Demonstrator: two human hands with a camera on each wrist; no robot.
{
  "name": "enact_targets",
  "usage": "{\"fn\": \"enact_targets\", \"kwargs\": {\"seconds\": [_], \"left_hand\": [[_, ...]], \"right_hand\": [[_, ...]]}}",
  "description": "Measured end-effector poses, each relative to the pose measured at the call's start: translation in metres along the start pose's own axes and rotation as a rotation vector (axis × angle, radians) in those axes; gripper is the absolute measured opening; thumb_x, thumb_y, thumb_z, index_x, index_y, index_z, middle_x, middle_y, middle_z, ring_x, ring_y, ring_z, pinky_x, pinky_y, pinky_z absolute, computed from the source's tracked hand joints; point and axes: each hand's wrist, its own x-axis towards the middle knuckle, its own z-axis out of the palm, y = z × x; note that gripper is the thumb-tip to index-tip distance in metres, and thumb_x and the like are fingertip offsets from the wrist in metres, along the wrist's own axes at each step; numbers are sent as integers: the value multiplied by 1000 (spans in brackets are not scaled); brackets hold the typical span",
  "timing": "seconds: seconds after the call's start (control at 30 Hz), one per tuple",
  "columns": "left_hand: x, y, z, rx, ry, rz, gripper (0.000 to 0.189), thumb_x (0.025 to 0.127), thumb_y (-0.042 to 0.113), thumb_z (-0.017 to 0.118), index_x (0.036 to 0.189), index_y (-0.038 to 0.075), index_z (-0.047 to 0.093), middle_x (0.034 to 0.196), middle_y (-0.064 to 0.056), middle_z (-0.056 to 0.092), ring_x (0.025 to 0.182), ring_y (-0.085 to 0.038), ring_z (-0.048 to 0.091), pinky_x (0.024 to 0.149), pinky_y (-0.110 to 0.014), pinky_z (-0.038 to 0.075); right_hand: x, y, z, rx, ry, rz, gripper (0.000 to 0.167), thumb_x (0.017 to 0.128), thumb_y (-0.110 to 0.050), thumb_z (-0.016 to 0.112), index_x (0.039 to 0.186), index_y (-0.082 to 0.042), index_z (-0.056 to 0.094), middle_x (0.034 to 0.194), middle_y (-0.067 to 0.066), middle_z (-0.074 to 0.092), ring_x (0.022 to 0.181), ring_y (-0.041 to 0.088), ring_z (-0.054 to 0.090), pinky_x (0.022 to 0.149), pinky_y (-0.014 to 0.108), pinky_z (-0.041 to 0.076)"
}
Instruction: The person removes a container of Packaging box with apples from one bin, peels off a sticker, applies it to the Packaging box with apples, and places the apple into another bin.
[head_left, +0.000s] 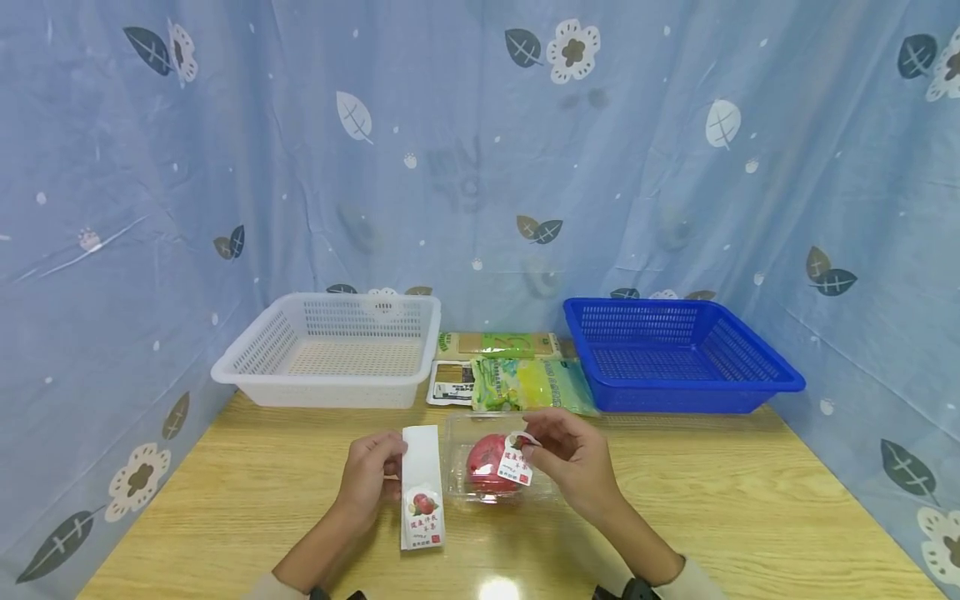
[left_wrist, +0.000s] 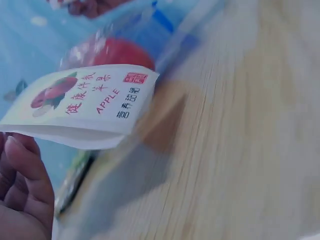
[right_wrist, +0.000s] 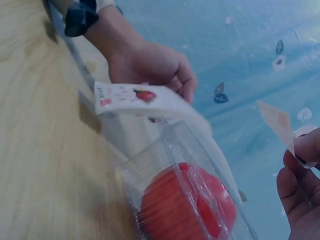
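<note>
Pinching label strip [head_left: 422, 490] by side, left hand [head_left: 369, 472]; loose label [head_left: 515, 461] by edge, right hand [head_left: 574, 460].

Your worktop [head_left: 712, 492] is smooth and wood-grained, shiny enough to throw a glare. Your strip [head_left: 421, 458] and label [head_left: 514, 468] look like smooth paper; your box [head_left: 459, 442] is clear, glossy plastic, the fruit [head_left: 486, 458] smooth with a shine. You face a white basket [head_left: 330, 381] and blue basket [head_left: 690, 387] of plastic, a glossy film packet [head_left: 536, 383] and a creased cloth-like curtain [head_left: 465, 225].
</note>
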Motion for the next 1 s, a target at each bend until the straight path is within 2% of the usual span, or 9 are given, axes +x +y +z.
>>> {"fn": "enact_targets", "kwargs": {"seconds": [0.17, 0.27, 0.53, 0.67, 0.73, 0.8, 0.9, 1.0], "left_hand": [[14, -7, -13, 50, -11, -100, 17, 90, 7, 50, 74, 2, 55, 59, -5, 52, 46, -13, 48, 38, -22, 40], [20, -11, -16, 145, -31, -127, 17, 90, 8, 50, 74, 3, 54, 60, -5, 53, 45, -14, 49, 38, -22, 41], [35, -6, -16, 609, -39, -76, 27, 91, 11, 53, 64, 5, 56, 52, -5, 51, 41, -16, 49, 39, -24, 42], [39, 2, -14, 864, -64, -49, 39, 93, 21, 55, 56, 12, 49, 47, 1, 44, 41, -13, 39, 40, -23, 33], [41, 8, -11, 962, -63, -11, 39, 93, 23, 56, 56, 15, 47, 48, 3, 42, 43, -13, 37, 41, -24, 29], [43, 14, -5, 1001, -55, 57, 34, 91, 22, 58, 59, 16, 47, 51, 4, 42, 46, -12, 36, 43, -24, 27], [44, 25, 10, 923, -89, 196, 21, 89, 15, 61, 69, 14, 56, 59, 3, 47, 53, -12, 39, 47, -25, 31], [42, 35, 28, 805, -203, 308, 11, 91, 11, 66, 80, 14, 65, 66, 4, 55, 59, -12, 46, 51, -26, 39]], "right_hand": [[10, 2, 5, -8, 1, 39, 32, 83, 18, 68, 112, 4, 66, 88, 18, 67, 83, 12, 69, 67, 25, 60], [14, 6, 6, -15, -3, 46, 30, 83, 18, 68, 110, 5, 66, 86, 21, 66, 81, 13, 69, 68, 25, 60], [22, 16, 7, -83, -8, 108, 28, 84, 15, 68, 110, 3, 68, 87, 20, 68, 79, 15, 68, 66, 25, 59], [27, 19, 4, -94, -3, 147, 28, 84, 16, 68, 110, 5, 67, 88, 21, 69, 80, 15, 70, 67, 25, 59], [28, 20, 2, -87, -7, 162, 27, 85, 15, 67, 110, 5, 67, 89, 22, 69, 81, 15, 71, 67, 25, 60], [29, 20, 1, -70, -17, 162, 27, 85, 16, 67, 111, 7, 67, 90, 24, 69, 82, 15, 72, 68, 24, 60], [31, 19, 0, -48, -34, 160, 28, 85, 16, 67, 112, 8, 66, 90, 25, 68, 81, 14, 72, 66, 23, 59], [35, 19, 2, -38, -45, 167, 29, 84, 15, 68, 113, 7, 66, 89, 24, 68, 79, 13, 70, 63, 21, 57]]}}
